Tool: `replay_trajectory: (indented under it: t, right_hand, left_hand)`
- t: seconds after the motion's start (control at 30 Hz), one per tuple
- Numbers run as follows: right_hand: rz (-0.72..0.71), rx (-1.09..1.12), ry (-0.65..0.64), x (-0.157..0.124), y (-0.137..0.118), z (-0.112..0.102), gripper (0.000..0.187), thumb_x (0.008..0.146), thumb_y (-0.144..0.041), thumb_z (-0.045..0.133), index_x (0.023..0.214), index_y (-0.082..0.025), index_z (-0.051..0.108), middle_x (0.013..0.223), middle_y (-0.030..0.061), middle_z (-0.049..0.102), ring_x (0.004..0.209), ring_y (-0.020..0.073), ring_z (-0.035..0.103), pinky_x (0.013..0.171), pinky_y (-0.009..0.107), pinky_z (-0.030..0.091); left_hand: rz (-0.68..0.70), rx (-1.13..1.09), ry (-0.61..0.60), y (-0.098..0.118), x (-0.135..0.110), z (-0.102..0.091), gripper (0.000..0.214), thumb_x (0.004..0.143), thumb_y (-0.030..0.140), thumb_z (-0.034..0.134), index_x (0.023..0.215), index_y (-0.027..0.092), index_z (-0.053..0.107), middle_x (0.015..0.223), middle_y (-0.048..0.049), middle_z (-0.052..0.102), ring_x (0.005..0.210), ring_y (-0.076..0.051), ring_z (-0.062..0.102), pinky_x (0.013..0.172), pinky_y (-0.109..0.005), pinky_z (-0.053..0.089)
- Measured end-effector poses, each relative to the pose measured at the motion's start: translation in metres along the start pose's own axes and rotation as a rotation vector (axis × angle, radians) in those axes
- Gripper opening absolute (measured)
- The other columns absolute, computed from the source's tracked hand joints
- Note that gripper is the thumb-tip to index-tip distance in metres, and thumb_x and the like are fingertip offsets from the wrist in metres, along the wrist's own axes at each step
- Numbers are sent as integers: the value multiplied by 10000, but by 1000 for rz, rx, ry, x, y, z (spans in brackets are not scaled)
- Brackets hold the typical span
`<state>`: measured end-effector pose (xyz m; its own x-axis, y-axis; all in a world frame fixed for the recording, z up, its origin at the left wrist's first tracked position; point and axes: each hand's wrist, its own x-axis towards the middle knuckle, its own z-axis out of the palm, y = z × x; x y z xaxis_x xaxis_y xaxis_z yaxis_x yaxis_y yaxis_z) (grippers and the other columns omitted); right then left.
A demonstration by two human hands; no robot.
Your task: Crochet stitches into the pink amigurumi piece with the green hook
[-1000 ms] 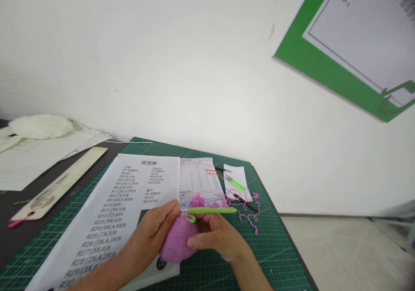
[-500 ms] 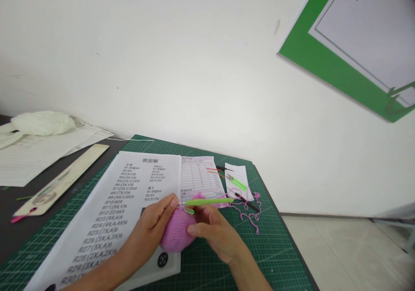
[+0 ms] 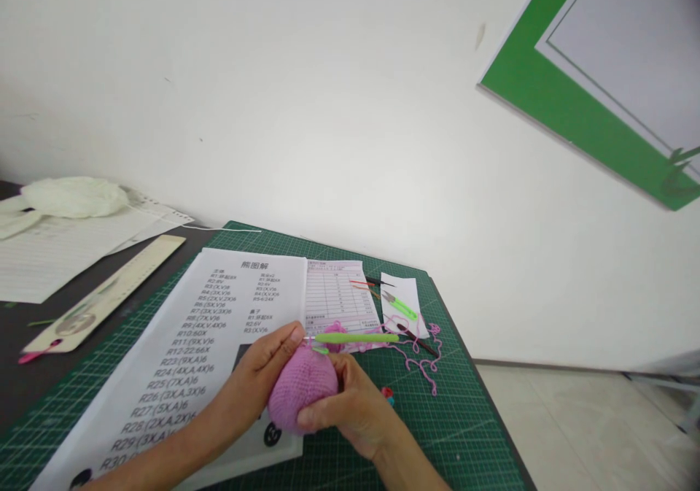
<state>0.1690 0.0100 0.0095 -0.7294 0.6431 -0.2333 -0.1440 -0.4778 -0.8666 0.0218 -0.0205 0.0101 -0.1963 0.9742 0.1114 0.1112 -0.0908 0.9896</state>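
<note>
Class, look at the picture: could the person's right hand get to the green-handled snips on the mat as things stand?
Probably yes, once freed. The right hand is busy holding the green crochet hook against the pink crocheted piece. The snips lie uncovered on a paper slip beyond it; only loose pink yarn lies between.

White wall (image 3: 328, 111), tiled floor (image 3: 574, 425), green-framed poster (image 3: 547, 104)

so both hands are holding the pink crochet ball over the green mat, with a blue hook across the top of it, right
Not quite: the hook is green, not blue, as the head view shows. The rest stands: the left hand and right hand hold the pink crochet ball over the green mat, with the hook across its top.
</note>
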Motion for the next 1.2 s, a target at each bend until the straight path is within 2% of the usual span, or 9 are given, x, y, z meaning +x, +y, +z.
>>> replay_trajectory:
  t: [0.07,0.2,0.37,0.5,0.6,0.83,0.93,1.1,1.2]
  right_hand:
    - [-51,48,10,0,0,3,296,459,-211,870,701,-146,712,647,-27,599,566,81,448,577,195,370]
    - [-152,173,-18,1,-7,9,412,498,-165,839,895,-193,734,797,-17,651,680,118,516,685,216,419]
    - [-202,200,16,2,-11,7,273,564,-296,833,761,-180,684,717,-11,598,642,120,487,647,224,407]
    - [-355,-197,200,3,-7,-2,352,795,-530,607,726,-186,618,660,-4,531,599,132,444,587,254,390]
    - [-442,-414,276,1,-7,-7,414,888,-516,497,645,-187,560,609,-13,472,600,136,412,579,264,359]
    - [-605,-721,341,0,-12,-5,438,946,-318,420,533,-210,323,552,-31,361,632,151,388,647,306,320]
    - [-669,-835,339,0,-14,-5,410,936,-258,419,542,-204,318,557,-28,360,640,155,382,655,322,299]
    - [-856,-1152,379,-3,-14,-6,353,929,-174,383,580,-200,334,575,-18,388,654,158,408,677,335,310]
    - [-901,-1253,396,-7,-16,-8,324,910,-143,408,595,-210,378,572,-15,406,655,167,413,710,351,334]
  left_hand:
    - [8,-1,51,0,-1,-1,330,878,469,511,644,238,538,629,26,572,626,-202,543,613,-282,460]
    - [29,21,129,1,-6,-4,335,917,448,468,648,248,484,609,51,486,593,-176,477,590,-269,409]
    - [44,37,88,3,-7,-7,343,940,432,432,651,250,454,609,58,444,578,-167,438,565,-270,371]
    - [66,56,-55,2,-6,-6,358,930,426,448,622,244,455,584,54,459,560,-167,442,554,-276,351]
    - [74,64,-151,0,-6,-5,347,903,409,502,605,233,499,569,48,494,558,-167,462,578,-282,343]
    - [-13,-71,-311,3,-4,-2,229,852,398,578,728,222,653,664,25,589,644,-172,514,607,-265,383]
    - [-82,-150,-355,2,-1,-3,186,819,384,626,789,213,693,707,13,631,668,-169,529,622,-261,404]
    - [-151,-196,-373,-1,0,-4,189,792,370,660,726,195,689,674,13,616,649,-160,509,627,-262,404]
    - [-145,-182,-377,1,0,-4,180,776,358,679,683,205,670,646,24,588,630,-158,489,604,-257,387]
